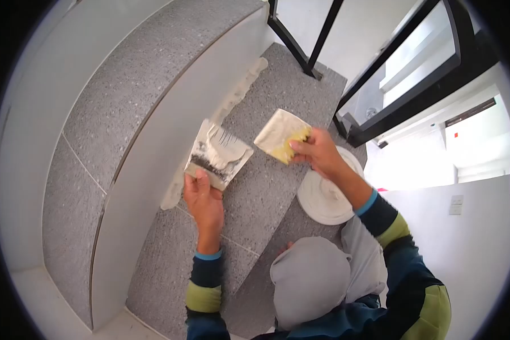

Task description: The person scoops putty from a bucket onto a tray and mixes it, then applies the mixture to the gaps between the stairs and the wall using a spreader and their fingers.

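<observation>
fingers (300,148) grip sponge (280,136) above grout-filled bucket (323,198).

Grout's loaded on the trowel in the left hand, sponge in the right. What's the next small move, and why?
Probably bring the trowel in the left hand back to the joint between step and riser: white paste already lines it, and the blade holds more. The right hand holds the sponge clear.
</observation>
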`<act>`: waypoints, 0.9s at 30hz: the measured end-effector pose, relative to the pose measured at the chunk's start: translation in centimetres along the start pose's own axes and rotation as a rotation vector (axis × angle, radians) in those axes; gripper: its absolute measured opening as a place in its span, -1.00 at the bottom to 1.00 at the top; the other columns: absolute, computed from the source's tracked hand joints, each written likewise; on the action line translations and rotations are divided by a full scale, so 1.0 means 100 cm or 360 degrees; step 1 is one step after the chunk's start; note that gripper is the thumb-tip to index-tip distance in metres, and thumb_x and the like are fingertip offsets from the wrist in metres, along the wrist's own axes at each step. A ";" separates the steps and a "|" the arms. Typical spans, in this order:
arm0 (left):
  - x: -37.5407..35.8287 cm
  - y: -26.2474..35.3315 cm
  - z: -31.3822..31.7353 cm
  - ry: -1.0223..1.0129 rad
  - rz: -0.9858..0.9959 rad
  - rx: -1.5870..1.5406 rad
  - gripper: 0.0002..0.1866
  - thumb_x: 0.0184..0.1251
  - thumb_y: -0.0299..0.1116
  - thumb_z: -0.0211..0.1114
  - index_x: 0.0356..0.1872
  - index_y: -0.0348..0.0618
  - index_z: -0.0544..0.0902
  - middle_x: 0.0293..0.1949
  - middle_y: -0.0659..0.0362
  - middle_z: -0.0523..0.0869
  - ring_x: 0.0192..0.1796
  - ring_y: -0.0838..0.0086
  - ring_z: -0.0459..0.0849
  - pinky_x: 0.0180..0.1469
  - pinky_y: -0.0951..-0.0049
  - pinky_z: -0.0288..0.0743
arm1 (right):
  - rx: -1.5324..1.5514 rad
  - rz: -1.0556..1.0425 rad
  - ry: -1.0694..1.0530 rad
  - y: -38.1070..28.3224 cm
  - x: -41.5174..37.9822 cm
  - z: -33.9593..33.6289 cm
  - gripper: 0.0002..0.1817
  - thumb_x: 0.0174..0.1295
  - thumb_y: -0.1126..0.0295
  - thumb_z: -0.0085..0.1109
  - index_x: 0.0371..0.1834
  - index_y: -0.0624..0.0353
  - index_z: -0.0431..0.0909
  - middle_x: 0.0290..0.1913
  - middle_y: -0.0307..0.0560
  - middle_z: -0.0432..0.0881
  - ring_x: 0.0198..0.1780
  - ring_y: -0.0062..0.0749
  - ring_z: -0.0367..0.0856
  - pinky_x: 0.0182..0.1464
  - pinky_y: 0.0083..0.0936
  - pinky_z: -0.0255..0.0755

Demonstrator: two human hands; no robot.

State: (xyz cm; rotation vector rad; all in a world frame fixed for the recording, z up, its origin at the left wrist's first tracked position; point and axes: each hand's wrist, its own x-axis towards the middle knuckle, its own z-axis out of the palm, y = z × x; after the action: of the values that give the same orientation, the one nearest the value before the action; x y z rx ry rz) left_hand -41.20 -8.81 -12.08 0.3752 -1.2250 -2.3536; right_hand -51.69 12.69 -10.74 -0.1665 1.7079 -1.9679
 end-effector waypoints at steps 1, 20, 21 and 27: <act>0.000 -0.003 0.005 0.0026 -0.0032 0.0045 -0.68 0.40 -0.29 0.00 0.08 -0.22 0.37 -0.24 0.29 0.47 -0.24 0.65 0.50 -0.27 0.64 0.44 | 0.0041 0.0045 -0.0004 0.003 -0.011 0.003 -0.68 0.13 0.43 0.16 -0.06 0.32 0.45 -0.15 -0.09 0.58 -0.11 -0.38 0.58 -0.12 -0.41 0.54; -0.040 0.023 0.050 -0.1057 0.0767 0.1446 -0.55 0.14 -0.71 0.07 0.08 -0.10 0.49 -0.05 -0.02 0.53 -0.04 0.20 0.57 -0.12 0.46 0.48 | 0.0824 0.0129 -0.0375 0.025 -0.059 0.006 -0.64 0.13 0.41 0.20 -0.03 0.31 0.42 -0.15 -0.11 0.58 -0.23 -0.46 0.61 -0.28 -0.54 0.58; -0.040 0.025 0.049 -0.1060 0.0781 0.1446 -0.55 0.14 -0.71 0.07 0.08 -0.10 0.49 -0.05 -0.02 0.53 -0.04 0.20 0.57 -0.12 0.46 0.48 | 0.0821 0.0116 -0.0379 0.021 -0.057 0.007 -0.64 0.13 0.41 0.20 -0.03 0.31 0.42 -0.15 -0.11 0.58 -0.23 -0.46 0.61 -0.28 -0.54 0.58; -0.032 0.025 0.027 -0.0896 0.0903 0.1725 -0.66 0.19 -0.69 -0.01 -0.02 -0.20 0.51 -0.13 0.03 0.56 -0.17 0.30 0.61 -0.21 0.44 0.49 | 0.0748 0.0008 -0.0357 -0.010 -0.063 0.011 -0.65 0.11 0.41 0.22 -0.06 0.34 0.44 -0.15 -0.07 0.58 -0.26 -0.46 0.61 -0.29 -0.53 0.58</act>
State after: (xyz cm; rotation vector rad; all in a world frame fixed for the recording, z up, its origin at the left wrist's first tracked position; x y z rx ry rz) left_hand -38.97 -6.51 -8.40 -0.3278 -2.4144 -1.1634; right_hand -46.14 14.69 -8.03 -0.2021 1.0730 -2.1918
